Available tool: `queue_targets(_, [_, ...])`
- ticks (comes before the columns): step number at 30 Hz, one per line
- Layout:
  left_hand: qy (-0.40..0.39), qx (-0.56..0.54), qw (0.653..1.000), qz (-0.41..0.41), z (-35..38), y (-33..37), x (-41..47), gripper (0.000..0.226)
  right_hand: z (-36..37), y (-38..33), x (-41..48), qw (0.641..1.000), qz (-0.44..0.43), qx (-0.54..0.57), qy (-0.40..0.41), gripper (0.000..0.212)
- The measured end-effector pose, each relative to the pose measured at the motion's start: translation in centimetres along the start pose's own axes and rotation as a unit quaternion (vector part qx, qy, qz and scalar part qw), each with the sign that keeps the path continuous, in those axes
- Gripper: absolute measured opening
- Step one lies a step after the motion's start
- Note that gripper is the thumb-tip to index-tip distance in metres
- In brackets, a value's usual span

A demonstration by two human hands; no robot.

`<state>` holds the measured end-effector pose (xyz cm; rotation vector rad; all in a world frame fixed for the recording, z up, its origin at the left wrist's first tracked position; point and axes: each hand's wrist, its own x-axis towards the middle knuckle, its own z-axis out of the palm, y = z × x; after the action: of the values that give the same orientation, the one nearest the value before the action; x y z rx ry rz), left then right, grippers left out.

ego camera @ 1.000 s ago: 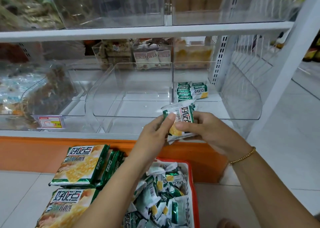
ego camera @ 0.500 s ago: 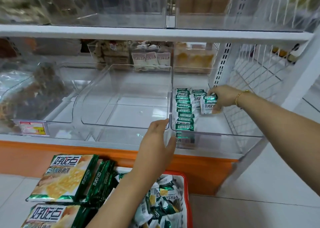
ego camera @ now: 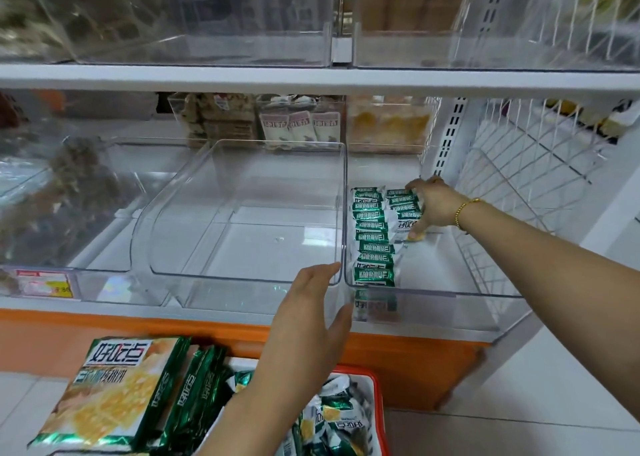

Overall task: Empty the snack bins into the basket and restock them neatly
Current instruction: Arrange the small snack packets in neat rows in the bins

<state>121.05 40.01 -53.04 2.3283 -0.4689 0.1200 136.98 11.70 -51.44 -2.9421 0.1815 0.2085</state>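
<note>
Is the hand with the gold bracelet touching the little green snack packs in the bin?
Touching. The head view shows the right hand clasping the green snack packs between thumb and fingers, no gap.

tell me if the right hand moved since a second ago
Yes. The right hand went from in front of the right bin to deep inside it, near the back, gripping the short row of packets.

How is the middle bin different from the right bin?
The middle bin has no snacks; the right bin has green packets lined up in rows. The right hand reaches into the right bin, gripping packets; the left hand is only at the middle bin's front corner. Both are clear plastic.
</note>
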Motion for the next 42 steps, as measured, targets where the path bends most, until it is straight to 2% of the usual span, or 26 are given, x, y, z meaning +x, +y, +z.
queue_targets(7, [0.004, -0.009, 1.0, -0.001, -0.2, 0.2, -0.1, 0.055, 1.0, -0.2, -1.1, 0.996, 0.017, 0.089, -0.017, 0.108])
queue_targets(11, [0.021, -0.021, 1.0, 0.005, -1.0, 0.5, -1.1, 0.056, -0.8, -2.0, -3.8, 1.0, 0.02, 0.012, -0.02, 0.109])
queue_targets(12, [0.029, -0.028, 0.999, 0.005, -1.1, 0.3, -1.5, 0.055, -1.5, -2.8, -5.2, 1.0, 0.018, -0.008, -0.004, 0.101])
queue_targets(14, [0.051, -0.033, 0.998, 0.004, -1.4, -0.2, -2.3, 0.044, -3.2, -4.4, -8.7, 0.998, -0.026, -0.018, 0.054, 0.063])
queue_targets(16, [0.065, -0.036, 0.997, 0.004, -1.6, -0.9, -3.2, 0.019, -4.5, -6.1, -12.9, 0.991, -0.096, 0.059, 0.068, 0.027])
queue_targets(17, [0.065, -0.039, 0.997, 0.002, -1.6, -1.4, -3.7, 0.004, -4.9, -7.0, -15.1, 0.984, -0.127, 0.116, 0.047, 0.023])
queue_targets(20, [0.015, -0.006, 0.999, -0.029, -1.3, -3.4, -5.3, 0.02, -4.1, -10.1, -20.0, 0.955, -0.22, 0.196, -0.027, 0.025])
queue_targets(23, [-0.062, 0.079, 0.994, -0.051, -0.7, -5.6, -7.3, 0.018, 0.7, -12.0, -21.3, 0.943, -0.23, 0.212, -0.111, 0.019])
queue_targets(25, [-0.118, 0.143, 0.98, -0.068, -0.4, -6.9, -8.7, 0.012, 5.2, -12.2, -21.1, 0.946, -0.215, 0.179, -0.162, 0.02])
queue_targets(28, [-0.191, 0.208, 0.954, -0.105, 0.1, -8.9, -10.9, 0.042, 12.4, -11.6, -20.0, 0.958, -0.146, 0.065, -0.237, 0.036])
queue_targets(30, [-0.219, 0.206, 0.947, -0.116, 0.3, -10.1, -12.2, 0.046, 16.7, -11.0, -19.5, 0.96, -0.093, -0.018, -0.264, 0.049])
queue_targets(32, [-0.259, 0.195, 0.937, -0.126, 0.6, -11.3, -13.4, 0.047, 19.9, -10.6, -19.3, 0.97, -0.058, -0.032, -0.235, 0.057])
queue_targets(36, [-0.333, 0.213, 0.912, -0.109, 0.8, -12.3, -15.3, 0.059, 22.6, -10.7, -19.4, 0.987, -0.001, 0.073, -0.14, 0.073])
queue_targets(38, [-0.33, 0.219, 0.913, -0.1, 0.8, -12.5, -15.6, 0.058, 23.3, -10.6, -19.3, 0.99, 0.002, 0.079, -0.113, 0.076])
queue_targets(42, [-0.296, 0.196, 0.929, -0.108, 0.5, -12.3, -15.4, 0.054, 24.3, -10.7, -19.0, 0.996, -0.03, 0.023, -0.078, 0.064])
